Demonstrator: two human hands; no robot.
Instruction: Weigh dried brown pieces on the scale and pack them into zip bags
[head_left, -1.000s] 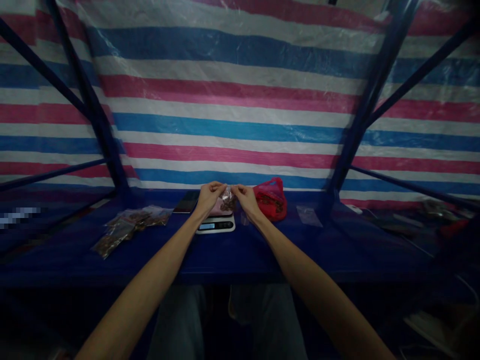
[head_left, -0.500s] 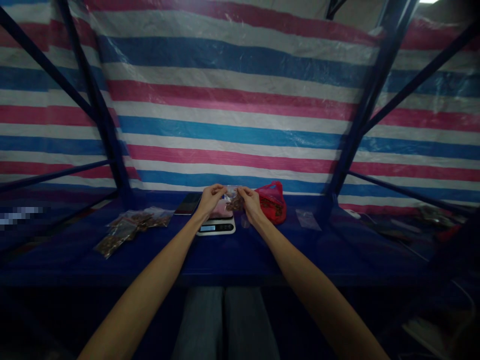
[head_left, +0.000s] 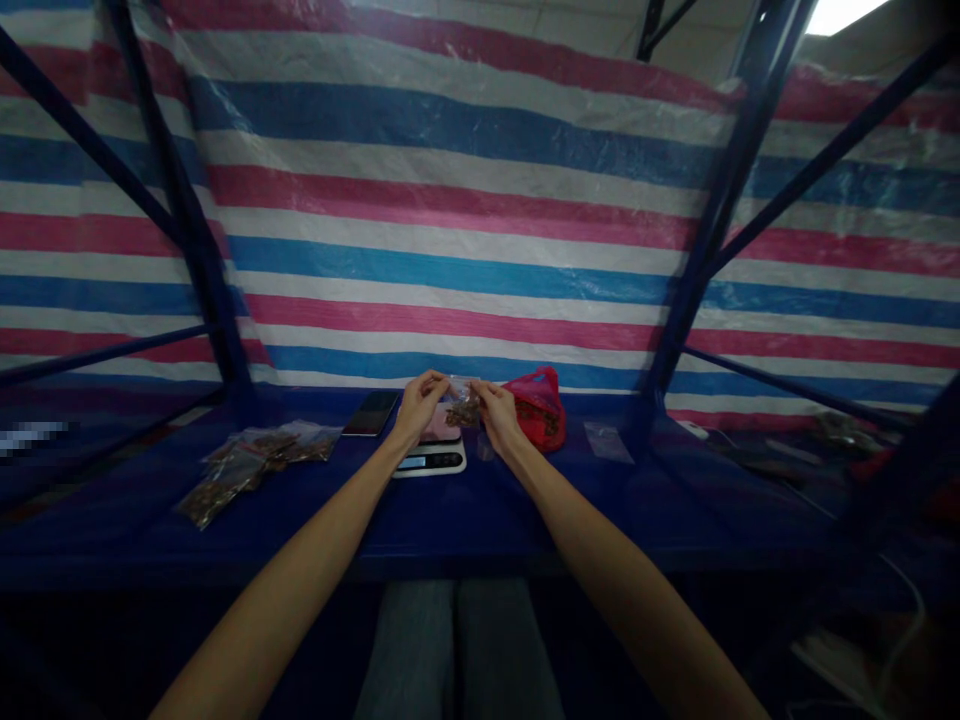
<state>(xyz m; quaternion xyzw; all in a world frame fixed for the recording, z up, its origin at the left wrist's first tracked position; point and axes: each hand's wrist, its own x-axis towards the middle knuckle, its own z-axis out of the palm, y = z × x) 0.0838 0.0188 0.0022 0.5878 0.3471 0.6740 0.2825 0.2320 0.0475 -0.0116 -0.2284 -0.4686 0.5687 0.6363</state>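
Observation:
Between my hands hangs a small clear zip bag (head_left: 463, 408) with brown bits in its lower part. My left hand (head_left: 421, 405) pinches its upper left side, and my right hand (head_left: 497, 410) grips the upper right. Just below and behind the bag is a white kitchen scale (head_left: 430, 462) with a lit display and a pinkish top, partly covered by my left hand. A red bag (head_left: 546, 420) holding more brown bits lies right of my right hand. Near that wrist stands a small clear cup-like piece (head_left: 486, 447).
Several filled clear bags (head_left: 255, 455) lie in a pile on the left of the blue shelf (head_left: 480, 535). A dark phone (head_left: 371, 413) rests behind the scale. One flat clear bag (head_left: 607, 442) lies at right. Blue posts (head_left: 694, 230) and a striped sheet (head_left: 450, 260) enclose the back.
My view has shifted slightly, moving the scene a little left and down. Both hands still hold the zip bag, and its contents hang a bit differently.

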